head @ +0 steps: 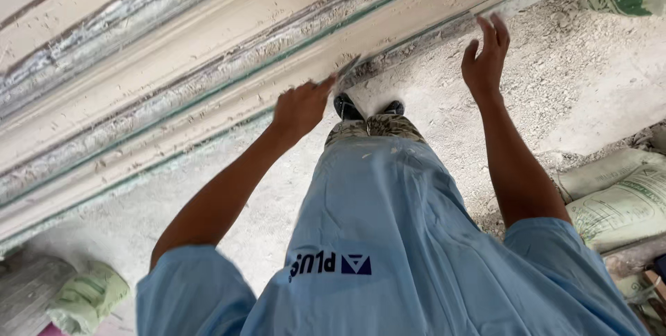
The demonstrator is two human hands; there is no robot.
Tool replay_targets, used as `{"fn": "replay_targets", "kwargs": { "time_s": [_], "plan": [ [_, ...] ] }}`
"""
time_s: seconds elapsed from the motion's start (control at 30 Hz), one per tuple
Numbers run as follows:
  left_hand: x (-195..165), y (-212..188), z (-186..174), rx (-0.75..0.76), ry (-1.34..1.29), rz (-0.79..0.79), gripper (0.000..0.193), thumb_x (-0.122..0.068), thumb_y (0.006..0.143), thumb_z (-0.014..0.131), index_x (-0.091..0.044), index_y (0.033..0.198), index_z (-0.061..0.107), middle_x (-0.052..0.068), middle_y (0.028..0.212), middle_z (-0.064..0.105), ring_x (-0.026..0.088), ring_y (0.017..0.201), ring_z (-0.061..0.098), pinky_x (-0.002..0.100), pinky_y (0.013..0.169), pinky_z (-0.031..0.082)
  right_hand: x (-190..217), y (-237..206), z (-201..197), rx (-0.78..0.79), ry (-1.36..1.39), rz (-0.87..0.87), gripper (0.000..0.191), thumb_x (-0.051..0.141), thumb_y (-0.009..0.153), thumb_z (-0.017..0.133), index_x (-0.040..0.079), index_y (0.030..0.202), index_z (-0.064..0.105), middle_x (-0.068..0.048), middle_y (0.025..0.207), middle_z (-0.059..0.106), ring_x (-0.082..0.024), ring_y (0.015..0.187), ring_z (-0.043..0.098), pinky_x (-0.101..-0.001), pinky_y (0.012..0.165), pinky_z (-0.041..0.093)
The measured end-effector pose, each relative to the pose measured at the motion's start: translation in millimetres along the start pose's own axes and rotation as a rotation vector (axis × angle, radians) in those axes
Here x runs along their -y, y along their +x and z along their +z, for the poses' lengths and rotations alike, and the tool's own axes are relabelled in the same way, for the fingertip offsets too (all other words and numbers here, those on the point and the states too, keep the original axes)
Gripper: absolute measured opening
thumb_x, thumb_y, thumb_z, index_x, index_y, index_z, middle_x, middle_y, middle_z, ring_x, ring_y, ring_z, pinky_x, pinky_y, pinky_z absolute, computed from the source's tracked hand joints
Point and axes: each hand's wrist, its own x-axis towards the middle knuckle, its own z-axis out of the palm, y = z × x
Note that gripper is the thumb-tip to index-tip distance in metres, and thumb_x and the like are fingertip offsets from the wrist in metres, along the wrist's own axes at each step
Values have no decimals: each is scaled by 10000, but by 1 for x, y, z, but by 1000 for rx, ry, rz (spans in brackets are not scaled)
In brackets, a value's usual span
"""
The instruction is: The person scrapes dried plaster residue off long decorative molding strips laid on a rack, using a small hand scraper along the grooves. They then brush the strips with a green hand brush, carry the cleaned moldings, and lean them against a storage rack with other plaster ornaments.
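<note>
Person scraping a ribbed plaster moulding (208,52), seen from above.

Left hand (300,108) grips a scraper (347,71), its blade on the moulding and handle hidden in the fist; right hand (485,58) hangs open nearby. Pale sacks (617,204) with green print lie right, cut off; a green one (87,296) lower left.

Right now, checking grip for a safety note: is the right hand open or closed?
Open: the right hand has fingers spread, holding nothing, beside the moulded wall.
</note>
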Motion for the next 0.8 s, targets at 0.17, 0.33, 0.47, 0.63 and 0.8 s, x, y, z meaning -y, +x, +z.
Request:
{"fn": "replay_targets", "kwargs": {
  "time_s": [0.17, 0.33, 0.47, 0.63, 0.8],
  "plan": [
    [-3, 6, 14, -125, -1, 17, 461, -201, 985, 600, -210, 1446, 594, 93, 883, 727, 311, 639, 694, 463, 527, 569, -1, -22, 2, -25, 49, 135, 443, -48, 1047, 550, 41, 1481, 548, -217, 1553, 434, -404, 1461, 420, -490, 1197, 424],
    [-30, 42, 36, -81, -65, 44, 463, -217, 1027, 575, -195, 1489, 548, 120, 908, 715, 307, 663, 704, 466, 552, 589, -19, -20, -18, -53, 187, 336, 433, -11, 1034, 524, 66, 1460, 546, -196, 1510, 461, -324, 1324, 550, -393, 906, 543],
    [-70, 93, 52, -129, -166, 32, 477, -229, 974, 584, -218, 1450, 575, 123, 944, 736, 324, 722, 719, 494, 573, 587, -40, -4, -38, -70, 217, 403, 417, 17, 1063, 528, 85, 1474, 548, -177, 1451, 493, -284, 1259, 597, -350, 873, 569],
    [-143, 173, 54, -87, -196, 10, 444, -249, 1043, 548, -219, 1486, 557, 150, 915, 736, 341, 692, 706, 488, 592, 583, -84, 23, -69, -93, 258, 367, 406, 45, 1092, 535, 81, 1496, 521, -177, 1439, 496, -298, 1246, 585, -363, 898, 574],
    [-171, 203, 15, 119, -81, -66, 469, -220, 1015, 547, -235, 1484, 550, 154, 796, 696, 322, 625, 703, 486, 536, 557, -148, 62, -112, -44, 325, 441, 455, 92, 1092, 512, 61, 1538, 425, -200, 1513, 436, -319, 1315, 541, -369, 933, 559]
  ]
}}
